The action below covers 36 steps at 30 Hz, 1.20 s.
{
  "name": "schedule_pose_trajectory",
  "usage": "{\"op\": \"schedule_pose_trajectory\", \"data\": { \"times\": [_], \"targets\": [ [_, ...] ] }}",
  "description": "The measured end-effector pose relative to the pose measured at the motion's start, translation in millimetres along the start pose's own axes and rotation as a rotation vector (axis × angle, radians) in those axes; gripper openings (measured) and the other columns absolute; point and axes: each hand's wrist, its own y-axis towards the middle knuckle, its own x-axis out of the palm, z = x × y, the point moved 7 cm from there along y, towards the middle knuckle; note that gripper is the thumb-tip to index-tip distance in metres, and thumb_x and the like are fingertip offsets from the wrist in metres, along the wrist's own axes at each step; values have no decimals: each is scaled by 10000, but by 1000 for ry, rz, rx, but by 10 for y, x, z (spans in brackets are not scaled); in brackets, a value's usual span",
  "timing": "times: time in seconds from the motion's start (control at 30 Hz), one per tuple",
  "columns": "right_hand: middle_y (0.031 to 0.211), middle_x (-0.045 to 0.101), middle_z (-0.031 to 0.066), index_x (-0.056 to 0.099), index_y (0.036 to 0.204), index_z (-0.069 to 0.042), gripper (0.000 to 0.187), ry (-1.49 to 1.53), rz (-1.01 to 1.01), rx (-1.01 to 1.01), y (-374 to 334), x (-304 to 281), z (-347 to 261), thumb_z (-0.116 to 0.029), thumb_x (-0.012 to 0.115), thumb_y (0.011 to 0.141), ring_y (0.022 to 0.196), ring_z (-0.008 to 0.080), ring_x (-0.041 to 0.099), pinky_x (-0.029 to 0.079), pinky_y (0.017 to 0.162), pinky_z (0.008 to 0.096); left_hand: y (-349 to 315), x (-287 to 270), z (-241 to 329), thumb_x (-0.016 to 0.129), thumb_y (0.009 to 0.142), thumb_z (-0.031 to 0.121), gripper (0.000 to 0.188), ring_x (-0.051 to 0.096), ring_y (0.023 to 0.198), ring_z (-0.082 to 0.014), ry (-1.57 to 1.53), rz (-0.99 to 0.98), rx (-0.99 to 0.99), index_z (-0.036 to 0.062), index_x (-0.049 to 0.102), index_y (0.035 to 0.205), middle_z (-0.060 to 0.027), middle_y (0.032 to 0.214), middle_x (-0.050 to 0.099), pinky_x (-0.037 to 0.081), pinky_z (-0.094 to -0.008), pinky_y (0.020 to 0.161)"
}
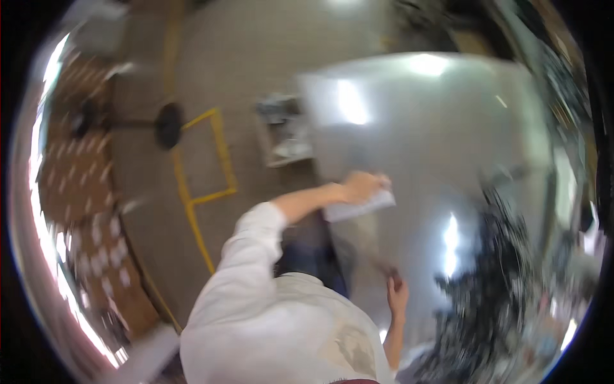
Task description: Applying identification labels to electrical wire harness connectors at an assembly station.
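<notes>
My left hand is over the left part of a shiny metal table, its fingers closed on a white flat piece that looks like paper or cloth. The white sleeve of that arm reaches up from the lower left. Lower and to the right, my right hand is near the table's surface. Its fingers look pinched around a small dark reddish thing, too blurred to name. Beside the right hand, farther right, lies a heap of black thin strands or strips.
An open crate with grey and white things stands left of the table. Yellow lines mark the floor. A dark round-ended stand is farther left. Brown cardboard boxes line the left side. Blurred clutter fills the right edge.
</notes>
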Motion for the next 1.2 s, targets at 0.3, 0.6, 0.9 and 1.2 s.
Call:
{"op": "schedule_pose_trajectory", "data": {
  "times": [0.3,0.6,0.9,1.2],
  "targets": [
    [1364,667,208,558,1467,5,572,-11,476,-243,781,-1257,-836,-210,747,971,1290,353,635,508,1052,437,386,-214,105,711,977,126,201,719,870,-402,-25,344,162,14,693,1142,-191,973,735,573,-470,758],
    [1639,383,308,278,1623,103,947,122,571,-418,2093,-1834,-1818,-289,802,939,1542,402,384,308,1274,464,404,-203,142,699,967,108,181,695,794,-413,-30,378,209,13,666,1117,-195,880,704,551,-480,704],
    [1688,190,344,79,1654,110,1258,237,760,-171,3134,-2456,-1998,-418,884,844,1587,464,205,229,1312,492,398,-238,194,692,951,80,170,683,784,-413,15,390,182,-10,648,1088,-187,866,697,544,-488,700],
    [1116,751,242,645,1281,32,610,118,789,8,3735,-2396,-1714,-493,709,977,1089,432,709,522,977,516,425,-238,179,700,935,63,163,678,760,-390,11,390,193,-2,651,1076,-165,833,682,538,-481,684]
  ]
}}
